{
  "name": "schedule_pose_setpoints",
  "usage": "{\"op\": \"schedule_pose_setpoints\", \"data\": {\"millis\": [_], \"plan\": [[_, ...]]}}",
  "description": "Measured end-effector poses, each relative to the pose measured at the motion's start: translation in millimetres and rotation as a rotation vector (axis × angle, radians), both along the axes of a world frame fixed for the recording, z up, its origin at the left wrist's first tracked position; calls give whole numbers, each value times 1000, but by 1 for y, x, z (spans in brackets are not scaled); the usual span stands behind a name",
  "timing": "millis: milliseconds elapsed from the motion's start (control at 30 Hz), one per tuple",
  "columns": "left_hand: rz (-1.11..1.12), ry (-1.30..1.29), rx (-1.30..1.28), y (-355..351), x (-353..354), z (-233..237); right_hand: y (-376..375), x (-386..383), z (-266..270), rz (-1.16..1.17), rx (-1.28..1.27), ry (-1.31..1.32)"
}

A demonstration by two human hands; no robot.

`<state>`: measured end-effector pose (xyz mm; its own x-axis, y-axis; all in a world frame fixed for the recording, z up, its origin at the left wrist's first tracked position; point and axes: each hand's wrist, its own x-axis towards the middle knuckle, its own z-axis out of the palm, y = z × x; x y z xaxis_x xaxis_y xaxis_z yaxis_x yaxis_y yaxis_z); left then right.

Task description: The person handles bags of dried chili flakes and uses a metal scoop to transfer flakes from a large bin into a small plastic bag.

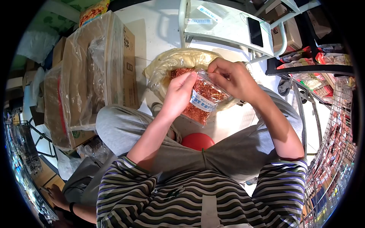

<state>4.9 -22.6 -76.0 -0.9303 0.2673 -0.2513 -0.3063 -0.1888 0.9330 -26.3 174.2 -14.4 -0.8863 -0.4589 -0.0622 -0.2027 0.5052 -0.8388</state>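
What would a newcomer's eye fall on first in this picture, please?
The small clear bag of red flakes, pinched between the left hand and right hand at the centre. Just beyond it, a large open sack holds similar red flakes, and plastic-wrapped cardboard boxes stand to the left.

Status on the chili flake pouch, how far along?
Done: the small clear pouch looks filled with red flakes. In hand: the left hand cradles it and the right hand pinches its top edge. Left: the top cannot be seen sealed, and the big sack behind holds more flakes.
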Motion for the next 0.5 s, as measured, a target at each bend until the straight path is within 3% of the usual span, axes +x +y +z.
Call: {"op": "schedule_pose_setpoints", "data": {"millis": [167, 367, 500], "plan": [[-19, 119, -120, -2, -1, -2, 5, 0, -12, 9, -110, -39], [-24, 132, -141, -1, -1, 4, 6, 2, -14, -92, -223, -334], [-12, 133, -139, 1, 0, 1, 1, 5, -11, -158, -139, -170]]}}
